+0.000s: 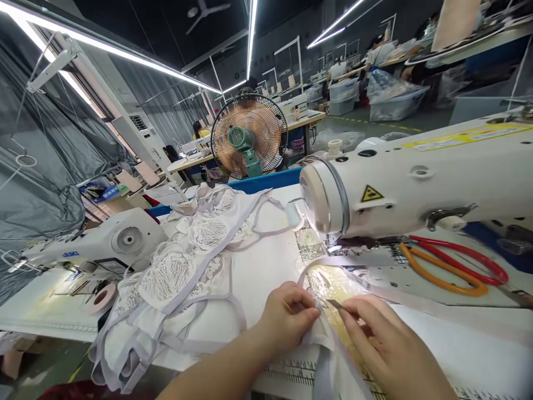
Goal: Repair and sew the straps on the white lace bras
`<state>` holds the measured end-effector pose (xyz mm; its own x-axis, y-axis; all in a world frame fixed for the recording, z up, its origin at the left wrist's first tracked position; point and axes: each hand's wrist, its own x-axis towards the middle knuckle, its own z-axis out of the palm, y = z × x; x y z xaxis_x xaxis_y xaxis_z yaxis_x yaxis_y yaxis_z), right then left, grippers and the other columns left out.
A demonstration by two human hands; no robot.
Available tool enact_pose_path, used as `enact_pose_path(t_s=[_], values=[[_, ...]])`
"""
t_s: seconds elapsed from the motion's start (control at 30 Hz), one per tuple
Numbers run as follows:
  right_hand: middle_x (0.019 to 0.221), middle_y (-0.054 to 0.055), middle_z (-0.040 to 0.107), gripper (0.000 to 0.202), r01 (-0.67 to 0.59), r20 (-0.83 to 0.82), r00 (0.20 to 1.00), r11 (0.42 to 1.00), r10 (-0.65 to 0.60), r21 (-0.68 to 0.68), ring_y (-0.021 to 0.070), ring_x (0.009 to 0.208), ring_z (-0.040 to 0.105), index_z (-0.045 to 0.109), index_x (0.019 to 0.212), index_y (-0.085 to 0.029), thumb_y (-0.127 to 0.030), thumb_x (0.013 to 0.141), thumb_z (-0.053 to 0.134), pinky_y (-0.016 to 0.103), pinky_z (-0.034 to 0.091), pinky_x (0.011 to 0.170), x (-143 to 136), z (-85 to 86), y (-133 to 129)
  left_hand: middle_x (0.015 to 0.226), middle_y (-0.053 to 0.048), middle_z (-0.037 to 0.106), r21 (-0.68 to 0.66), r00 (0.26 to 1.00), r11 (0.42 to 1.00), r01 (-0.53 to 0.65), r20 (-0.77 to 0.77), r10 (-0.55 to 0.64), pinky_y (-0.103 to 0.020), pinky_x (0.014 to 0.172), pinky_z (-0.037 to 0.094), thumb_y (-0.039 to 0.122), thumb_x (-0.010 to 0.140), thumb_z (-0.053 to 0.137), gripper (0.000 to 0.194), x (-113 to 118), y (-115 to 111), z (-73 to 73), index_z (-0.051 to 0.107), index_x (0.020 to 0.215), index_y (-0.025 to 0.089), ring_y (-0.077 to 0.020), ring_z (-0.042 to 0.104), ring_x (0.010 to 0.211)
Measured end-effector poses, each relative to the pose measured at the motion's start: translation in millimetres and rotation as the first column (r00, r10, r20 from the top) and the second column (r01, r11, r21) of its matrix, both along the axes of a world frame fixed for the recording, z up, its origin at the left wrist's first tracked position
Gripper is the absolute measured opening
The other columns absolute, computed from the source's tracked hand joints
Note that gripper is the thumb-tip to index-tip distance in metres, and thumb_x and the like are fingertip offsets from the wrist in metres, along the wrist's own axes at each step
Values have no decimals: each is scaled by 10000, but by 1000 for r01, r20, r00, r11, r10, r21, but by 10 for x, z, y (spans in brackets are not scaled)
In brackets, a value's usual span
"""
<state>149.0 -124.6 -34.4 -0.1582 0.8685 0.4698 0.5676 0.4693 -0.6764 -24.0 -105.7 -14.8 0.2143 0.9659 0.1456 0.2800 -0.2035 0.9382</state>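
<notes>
My left hand is closed, thumb and fingers pinching the edge of a pale fabric piece with lilac trim, just in front of the sewing machine. My right hand is closed on a small dark pointed tool, its tip facing the fabric beside my left fingertips. The fabric hangs down over the table's front edge between my hands. A lilac strip runs by the lit needle area. To the left lies a pile of white lace bras with lilac edging.
Scissors with red and orange handles lie right of the needle area. A second sewing machine and a tape roll are at the left. A green fan stands behind the table. Plastic bins and people are farther back.
</notes>
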Motion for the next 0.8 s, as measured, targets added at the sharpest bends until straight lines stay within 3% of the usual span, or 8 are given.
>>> enact_pose_path(t_s=[0.1, 0.2, 0.57, 0.8], values=[[705, 4, 573, 132, 15, 155, 987, 980, -47, 200, 119, 581, 570, 549, 854, -230, -296, 868, 436, 215, 452, 511, -64, -48, -2, 744, -32, 565, -33, 998, 997, -63, -9, 63, -264, 676, 442, 189, 658, 621, 55, 35, -31, -29, 588, 644, 148, -126, 523, 693], [668, -7, 545, 150, 13, 261, 961, 956, -93, 293, 111, 557, 547, 543, 818, -217, -285, 878, 423, 226, 409, 509, -110, -78, -20, 736, -24, 558, -56, 994, 993, -100, -42, 98, -259, 670, 443, 155, 646, 615, 24, 46, -49, -21, 592, 642, 155, -125, 519, 693], [599, -20, 471, 205, -4, 401, 899, 912, -176, 410, 121, 509, 468, 485, 703, -215, -257, 884, 400, 260, 300, 503, -145, -98, -28, 720, -16, 538, -41, 992, 993, -111, -66, 109, -257, 664, 439, 119, 641, 614, 53, 32, -63, -35, 585, 616, 155, -121, 513, 680], [559, -22, 413, 273, 46, 425, 871, 901, -248, 432, 119, 470, 407, 412, 615, -223, -236, 881, 352, 253, 258, 467, -271, -87, -18, 734, -17, 516, 56, 984, 990, -130, -115, 136, -252, 643, 446, 90, 652, 556, 84, 54, -98, -108, 550, 616, 166, -125, 513, 693]])
